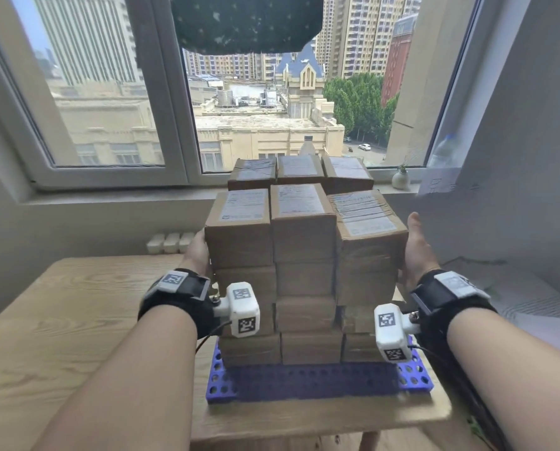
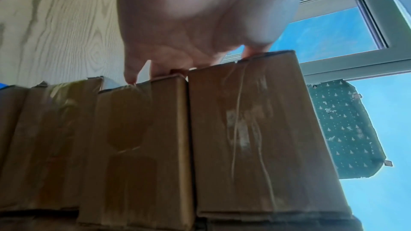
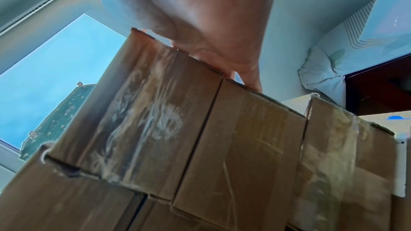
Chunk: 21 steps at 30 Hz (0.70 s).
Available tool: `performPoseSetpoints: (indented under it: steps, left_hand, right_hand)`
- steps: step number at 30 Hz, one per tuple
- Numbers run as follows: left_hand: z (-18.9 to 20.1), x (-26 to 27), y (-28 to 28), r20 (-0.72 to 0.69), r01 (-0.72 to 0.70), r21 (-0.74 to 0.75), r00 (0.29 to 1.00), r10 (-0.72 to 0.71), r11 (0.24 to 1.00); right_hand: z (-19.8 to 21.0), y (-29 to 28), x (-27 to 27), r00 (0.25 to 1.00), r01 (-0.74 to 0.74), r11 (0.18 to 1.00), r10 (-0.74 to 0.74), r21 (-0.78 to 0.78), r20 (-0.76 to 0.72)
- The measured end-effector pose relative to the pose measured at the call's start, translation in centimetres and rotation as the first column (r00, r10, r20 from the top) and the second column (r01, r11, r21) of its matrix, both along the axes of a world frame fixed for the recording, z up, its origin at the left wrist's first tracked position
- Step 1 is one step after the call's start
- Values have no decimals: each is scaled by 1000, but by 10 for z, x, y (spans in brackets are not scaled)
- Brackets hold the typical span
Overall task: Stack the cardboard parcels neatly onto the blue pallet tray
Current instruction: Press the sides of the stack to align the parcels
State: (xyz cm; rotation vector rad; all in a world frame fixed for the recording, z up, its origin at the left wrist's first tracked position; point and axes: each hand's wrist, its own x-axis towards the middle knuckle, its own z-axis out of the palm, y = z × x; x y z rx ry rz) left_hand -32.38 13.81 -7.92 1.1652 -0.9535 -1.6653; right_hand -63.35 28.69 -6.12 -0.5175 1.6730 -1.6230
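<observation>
Several brown cardboard parcels (image 1: 301, 242) stand stacked in layers on the blue pallet tray (image 1: 304, 382). The front top-right parcel (image 1: 366, 216) sits skewed, its corner sticking out past the ones below. My left hand (image 1: 196, 252) presses flat against the left side of the upper layers. My right hand (image 1: 417, 245) lies flat on the right side, thumb up beside the skewed parcel. In the left wrist view the left hand (image 2: 177, 41) has straight fingers along the taped parcel sides (image 2: 244, 129). The right wrist view shows the right hand (image 3: 211, 32) flat against a taped parcel (image 3: 144, 111).
The tray sits near the right front of a light wooden table (image 1: 60, 320). Behind the stack runs a windowsill with a small vase (image 1: 400, 179) and a plastic bottle (image 1: 444, 151). A bed (image 1: 516, 304) lies to the right. A dark cloth (image 1: 246, 21) hangs on the window.
</observation>
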Motion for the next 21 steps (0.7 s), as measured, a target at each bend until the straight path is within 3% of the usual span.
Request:
performPoseSetpoints:
  steps: [4, 8, 10, 13, 16, 19, 21]
  left_hand:
    - [5, -3, 7, 19, 5, 12, 1000, -6, 1000]
    - [28, 7, -3, 212, -19, -20, 977, 23, 1000]
    - [56, 8, -7, 320, 12, -59, 947, 7, 998]
    - [96, -2, -9, 518, 102, -248, 854, 42, 963]
    - [117, -22, -7, 680, 233, -283, 733, 23, 930]
    - [124, -39, -5, 790, 331, -288, 612, 28, 899]
    - [121, -47, -5, 845, 397, -250, 535, -2, 883]
  right_hand:
    - [0, 0, 1, 1000, -10, 1000, 10, -6, 1]
    - [10, -1, -2, 997, -43, 998, 40, -36, -67]
    - [24, -5, -3, 979, -22, 1000, 22, 0, -202]
    - [50, -13, 0, 853, 24, 995, 31, 98, -521]
    - [72, -25, 6, 670, -9, 962, 209, 274, -712]
    - [82, -36, 15, 502, 47, 879, 390, 475, -772]
    - [78, -42, 22, 448, 64, 843, 454, 534, -770]
